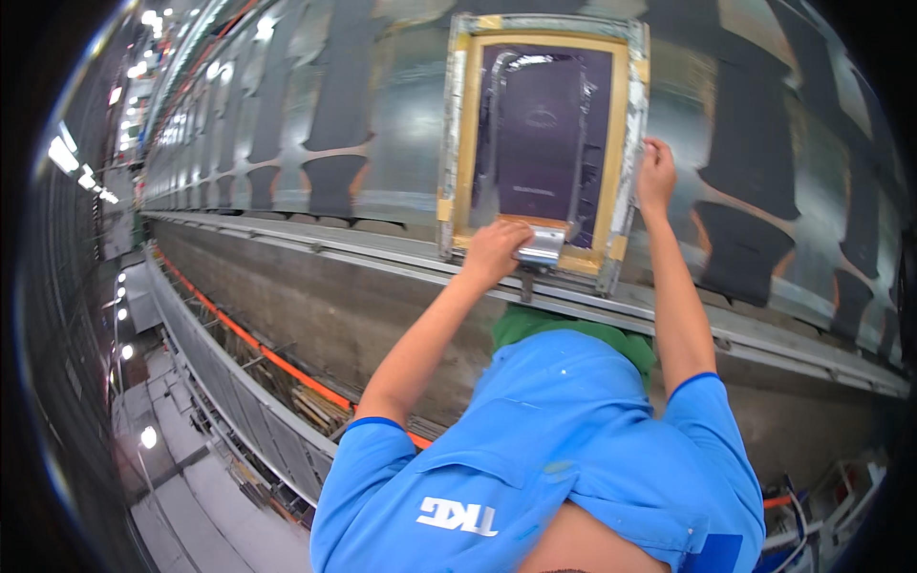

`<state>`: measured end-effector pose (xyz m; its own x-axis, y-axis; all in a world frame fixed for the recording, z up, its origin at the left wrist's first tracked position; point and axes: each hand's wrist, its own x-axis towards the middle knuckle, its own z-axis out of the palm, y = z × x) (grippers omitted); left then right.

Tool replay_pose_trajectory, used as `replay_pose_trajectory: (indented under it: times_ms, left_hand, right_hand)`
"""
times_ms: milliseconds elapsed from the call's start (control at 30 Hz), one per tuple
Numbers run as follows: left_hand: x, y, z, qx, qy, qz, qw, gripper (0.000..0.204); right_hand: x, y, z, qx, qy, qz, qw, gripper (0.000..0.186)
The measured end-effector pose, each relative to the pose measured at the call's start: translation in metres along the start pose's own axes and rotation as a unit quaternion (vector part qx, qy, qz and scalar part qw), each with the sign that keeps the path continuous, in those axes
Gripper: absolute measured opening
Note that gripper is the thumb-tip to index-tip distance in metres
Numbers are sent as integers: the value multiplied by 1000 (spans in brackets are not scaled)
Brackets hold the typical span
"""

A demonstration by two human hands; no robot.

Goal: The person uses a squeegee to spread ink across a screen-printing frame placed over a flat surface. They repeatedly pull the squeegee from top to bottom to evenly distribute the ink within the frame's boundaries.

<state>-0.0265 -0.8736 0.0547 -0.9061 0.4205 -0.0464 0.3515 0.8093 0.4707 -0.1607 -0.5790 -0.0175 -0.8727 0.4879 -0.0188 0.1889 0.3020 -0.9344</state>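
A screen-printing frame lies on the long table in front of me, its edges taped in yellow. Its dark purple mesh carries wet-looking, shiny streaks along both sides and the top. My left hand is closed around a squeegee with a shiny metal face, at the near end of the mesh. My right hand has its fingers curled at the right outer edge of the frame, seemingly gripping it. The squeegee's lower blade edge is hard to make out.
Dark cut fabric pieces lie in rows on the shiny table, on both sides of the frame. A metal rail runs along the table's near edge. To the left stretch an orange strip and an aisle with lamps.
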Motion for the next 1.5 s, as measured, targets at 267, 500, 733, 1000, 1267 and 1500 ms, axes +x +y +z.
replay_pose_trajectory:
  times_ms: [267,500,733,1000,1267,1500]
  left_hand:
    - [-31,-22,2,61,21,-29,997,53]
    - [-59,-28,12,78,37,43,995,58]
    - [25,-55,20,111,75,54,990,66]
    - [246,-99,-57,27,30,-40,998,39]
    - [246,-101,-22,129,146,13,981,35]
    - [68,-62,17,122,147,65,979,28]
  right_hand:
    - [1,-9,18,-43,-6,-3,999,22]
    - [8,7,29,-81,5,8,997,24]
    - [10,-5,23,-104,-8,49,993,22]
    - [1,-17,18,-109,-1,75,991,20]
    - [1,-24,18,-99,-1,75,992,20]
    - [14,-7,22,-70,26,14,997,20]
